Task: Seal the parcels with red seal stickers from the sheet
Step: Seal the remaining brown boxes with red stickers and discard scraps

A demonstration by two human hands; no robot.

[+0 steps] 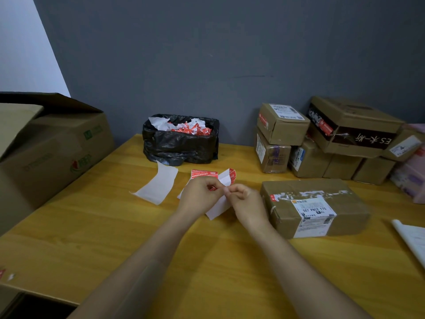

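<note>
A white sticker sheet (226, 178) with red seal stickers lies curled on the wooden table (115, 226), under both hands. My left hand (200, 194) pinches a small red sticker (211, 188) between its curled fingers. My right hand (245, 202) meets it at the fingertips and pinches the sheet's white edge. Just to the right lies a brown parcel (315, 207) with clear tape, a white address label and a red seal at its left corner.
An empty white backing strip (158, 186) lies left of the hands. A bin in a black bag (180, 140) holds red and white scraps. Stacked parcels (326, 139) stand at the back right. A large open carton (50, 146) stands left, and white paper (411, 238) lies at the right edge.
</note>
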